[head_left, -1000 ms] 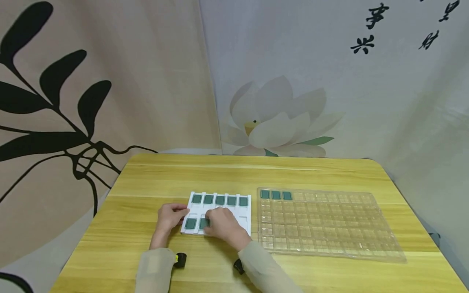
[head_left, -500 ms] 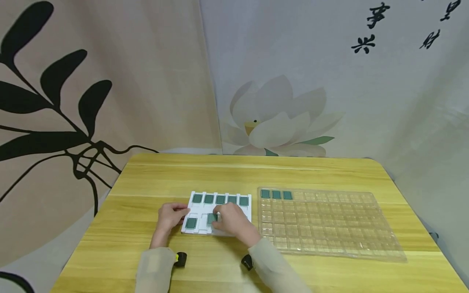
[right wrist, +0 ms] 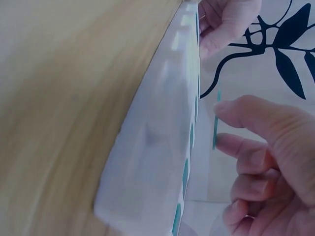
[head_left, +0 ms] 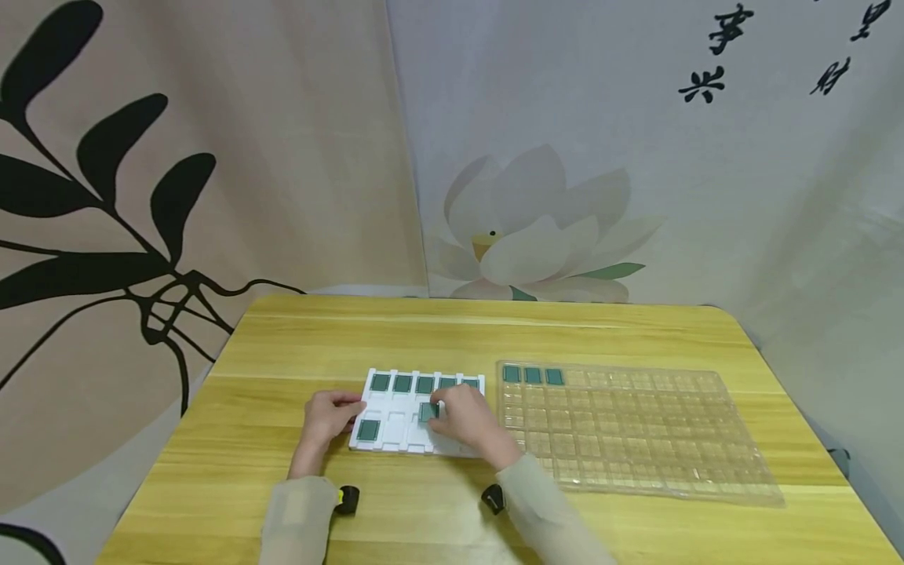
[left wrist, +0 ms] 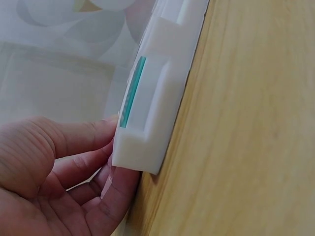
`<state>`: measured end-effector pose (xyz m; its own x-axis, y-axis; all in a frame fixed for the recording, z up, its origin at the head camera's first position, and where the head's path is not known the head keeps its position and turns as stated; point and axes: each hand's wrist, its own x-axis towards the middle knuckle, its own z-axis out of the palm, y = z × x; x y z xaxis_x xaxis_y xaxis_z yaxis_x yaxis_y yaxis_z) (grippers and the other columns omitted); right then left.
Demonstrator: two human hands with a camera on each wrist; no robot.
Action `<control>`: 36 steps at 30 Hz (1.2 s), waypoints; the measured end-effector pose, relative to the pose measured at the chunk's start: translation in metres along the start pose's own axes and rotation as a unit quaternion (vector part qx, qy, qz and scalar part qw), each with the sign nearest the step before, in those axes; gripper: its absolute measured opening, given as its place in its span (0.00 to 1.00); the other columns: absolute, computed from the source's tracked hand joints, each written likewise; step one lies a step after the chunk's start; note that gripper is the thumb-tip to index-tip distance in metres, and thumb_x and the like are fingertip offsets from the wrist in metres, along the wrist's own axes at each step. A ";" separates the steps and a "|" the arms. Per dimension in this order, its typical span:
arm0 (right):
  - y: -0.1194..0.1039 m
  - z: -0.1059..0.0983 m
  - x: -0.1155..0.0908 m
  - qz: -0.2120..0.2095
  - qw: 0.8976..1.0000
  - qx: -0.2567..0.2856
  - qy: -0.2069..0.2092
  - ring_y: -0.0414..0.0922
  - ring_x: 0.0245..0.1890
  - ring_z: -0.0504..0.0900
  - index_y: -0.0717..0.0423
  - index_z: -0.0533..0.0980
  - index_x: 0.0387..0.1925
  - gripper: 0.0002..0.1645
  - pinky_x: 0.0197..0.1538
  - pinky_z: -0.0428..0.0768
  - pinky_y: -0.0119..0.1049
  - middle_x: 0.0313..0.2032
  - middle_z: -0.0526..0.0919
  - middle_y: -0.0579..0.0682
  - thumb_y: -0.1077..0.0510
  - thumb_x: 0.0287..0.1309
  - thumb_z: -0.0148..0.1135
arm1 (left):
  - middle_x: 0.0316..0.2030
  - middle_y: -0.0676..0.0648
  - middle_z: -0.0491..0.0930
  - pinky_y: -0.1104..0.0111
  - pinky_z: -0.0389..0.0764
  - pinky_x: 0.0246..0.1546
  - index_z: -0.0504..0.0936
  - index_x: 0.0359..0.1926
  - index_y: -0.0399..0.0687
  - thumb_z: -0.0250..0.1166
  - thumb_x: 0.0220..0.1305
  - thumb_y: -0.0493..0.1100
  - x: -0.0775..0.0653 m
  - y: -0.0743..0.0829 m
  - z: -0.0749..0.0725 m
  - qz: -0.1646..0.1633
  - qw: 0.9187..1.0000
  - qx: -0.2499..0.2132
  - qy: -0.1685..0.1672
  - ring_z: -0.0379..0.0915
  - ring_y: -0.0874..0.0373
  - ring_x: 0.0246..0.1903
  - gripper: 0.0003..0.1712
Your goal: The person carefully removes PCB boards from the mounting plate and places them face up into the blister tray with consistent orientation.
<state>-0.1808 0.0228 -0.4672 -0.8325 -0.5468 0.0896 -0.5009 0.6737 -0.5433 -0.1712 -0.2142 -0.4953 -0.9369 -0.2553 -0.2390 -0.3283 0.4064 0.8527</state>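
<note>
In the head view a white tray (head_left: pixel 397 430) lies on the table, with a row of green square boards (head_left: pixel 402 384) along its far side and one more green board (head_left: pixel 367 430) at its near left. My left hand (head_left: pixel 328 416) grips the tray's left edge; the left wrist view shows the thumb (left wrist: pixel 88 135) against the tray corner and fingers below. Above the tray my right hand (head_left: pixel 468 417) pinches a thin green square board (head_left: pixel 427 412). Seen edge-on in the right wrist view, that board (right wrist: pixel 216 123) is apart from the tray, between thumb and fingertip.
Right of the white tray lies a clear plastic tray (head_left: pixel 621 431) of many small pockets, with three green boards (head_left: pixel 533 376) in its far left corner. Both trays rest on a wooden table (head_left: pixel 424 329). Printed curtains (head_left: pixel 318 157) hang behind it.
My right hand has lifted the green board from the near row and carried it rightward over the white tray, baring its pocket. The left hand stays at the tray's edge.
</note>
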 end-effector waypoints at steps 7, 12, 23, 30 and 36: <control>0.010 -0.006 -0.002 0.017 1.000 -0.001 -0.003 0.32 0.11 0.56 0.63 0.81 0.40 0.16 0.15 0.60 0.22 0.15 0.72 0.43 0.60 0.47 0.70 | 0.35 0.34 0.80 0.72 0.79 0.23 0.80 0.43 0.27 0.64 0.58 0.33 0.000 0.000 -0.001 -0.004 1.000 0.001 0.000 0.75 0.59 0.23 0.13; 0.019 -0.009 -0.004 0.018 1.000 0.003 0.000 0.32 0.09 0.56 0.64 0.80 0.41 0.17 0.13 0.60 0.21 0.18 0.77 0.48 0.61 0.47 0.69 | 0.34 0.34 0.80 0.72 0.79 0.22 0.80 0.42 0.26 0.63 0.57 0.32 0.000 0.000 -0.001 0.000 1.000 -0.004 -0.001 0.75 0.59 0.22 0.13; 0.039 -0.019 -0.012 0.051 0.998 0.003 0.024 0.33 0.12 0.59 0.65 0.80 0.41 0.18 0.15 0.61 0.24 0.24 0.82 0.52 0.60 0.47 0.70 | 0.34 0.34 0.80 0.71 0.79 0.22 0.80 0.43 0.25 0.64 0.57 0.32 0.000 0.001 -0.001 -0.005 1.000 -0.007 -0.002 0.75 0.59 0.22 0.13; 0.053 -0.027 -0.016 0.060 0.998 0.002 0.032 0.33 0.08 0.54 0.66 0.80 0.42 0.18 0.12 0.54 0.22 0.07 0.59 0.38 0.62 0.47 0.69 | 0.33 0.35 0.80 0.72 0.79 0.22 0.80 0.43 0.26 0.64 0.57 0.31 0.000 0.001 -0.001 -0.006 1.000 -0.007 -0.002 0.75 0.60 0.22 0.13; 0.065 -0.032 -0.020 0.065 0.996 -0.024 0.052 0.34 0.09 0.57 0.65 0.81 0.38 0.15 0.15 0.59 0.24 0.10 0.67 0.41 0.62 0.46 0.70 | 0.33 0.36 0.80 0.72 0.78 0.22 0.80 0.42 0.26 0.64 0.57 0.32 0.001 0.000 0.000 -0.007 1.000 -0.007 0.000 0.75 0.60 0.21 0.13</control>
<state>-0.2040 0.0935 -0.4780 -0.9100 -0.4002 0.1082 -0.3956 0.7602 -0.5154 -0.1720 -0.2148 -0.4956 -0.9322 -0.2613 -0.2505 -0.3395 0.3909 0.8555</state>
